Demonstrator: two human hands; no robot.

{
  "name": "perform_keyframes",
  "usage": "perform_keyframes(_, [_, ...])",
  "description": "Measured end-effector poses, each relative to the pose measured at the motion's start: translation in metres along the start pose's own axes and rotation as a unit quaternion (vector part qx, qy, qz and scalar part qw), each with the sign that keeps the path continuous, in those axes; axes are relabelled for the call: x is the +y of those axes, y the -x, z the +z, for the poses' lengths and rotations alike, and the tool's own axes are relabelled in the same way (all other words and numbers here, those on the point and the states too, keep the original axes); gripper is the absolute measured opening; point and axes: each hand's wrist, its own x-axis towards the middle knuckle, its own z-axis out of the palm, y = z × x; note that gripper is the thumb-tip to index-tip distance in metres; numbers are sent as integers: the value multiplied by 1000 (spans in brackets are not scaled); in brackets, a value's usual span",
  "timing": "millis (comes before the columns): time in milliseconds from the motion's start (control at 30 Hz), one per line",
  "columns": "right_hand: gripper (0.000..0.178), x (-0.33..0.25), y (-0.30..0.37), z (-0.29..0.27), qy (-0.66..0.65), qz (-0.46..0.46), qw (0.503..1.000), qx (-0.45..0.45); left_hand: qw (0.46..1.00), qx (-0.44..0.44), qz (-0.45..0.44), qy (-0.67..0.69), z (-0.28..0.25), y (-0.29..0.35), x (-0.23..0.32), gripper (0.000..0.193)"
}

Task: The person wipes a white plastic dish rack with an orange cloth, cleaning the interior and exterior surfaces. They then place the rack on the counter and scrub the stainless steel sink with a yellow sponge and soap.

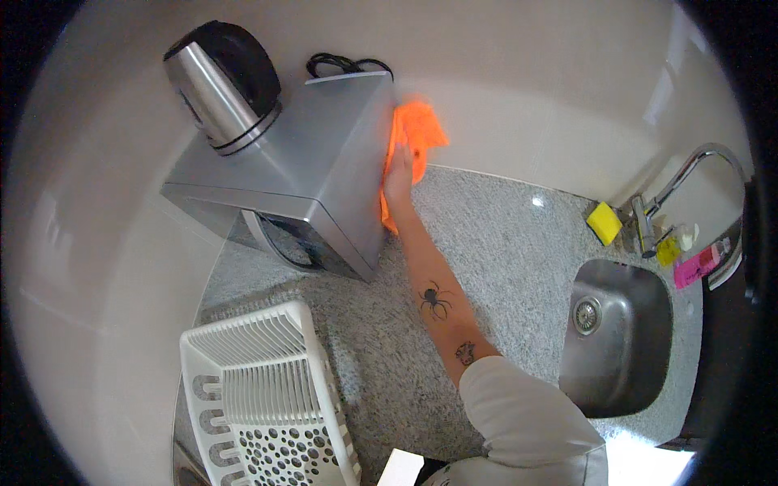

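My right hand (398, 176) reaches far forward and presses an orange cloth (421, 130) to the right side of a grey microwave oven (348, 154). Part of the cloth sticks out beyond my fingers toward the wall, and some hangs below my hand along the oven's side. The fingertips are partly lost in the cloth. A steel kettle (215, 97) with a black handle stands on top of the oven. My left hand does not show.
A white dish rack (312, 356) stands on the speckled grey countertop (502, 243) at the near left. On the right are a steel sink (616, 348), a curved tap (644, 227), a yellow sponge (604, 223) and a pink packet (697, 266). A black cord (348, 62) lies behind the oven.
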Motion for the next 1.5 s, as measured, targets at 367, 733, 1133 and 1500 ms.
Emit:
perform_keyframes(367, [50, -87, 9, 51, 21, -63, 998, -7, 1000, 17, -5, 8, 5, 1, -5, 47])
perform_keyframes(733, [57, 19, 223, 52, 191, 59, 979, 42, 999, 28, -17, 18, 12, 0, -9, 47])
perform_keyframes(1133, [35, -24, 110, -39, 268, 58, 961, -44, 972, 145, -109, 150, 26, 30, -17, 47])
perform_keyframes(1500, [46, -125, 235, -83, 592, -154, 701, -365, 997, 36, 65, 29, 13, 17, -41, 49])
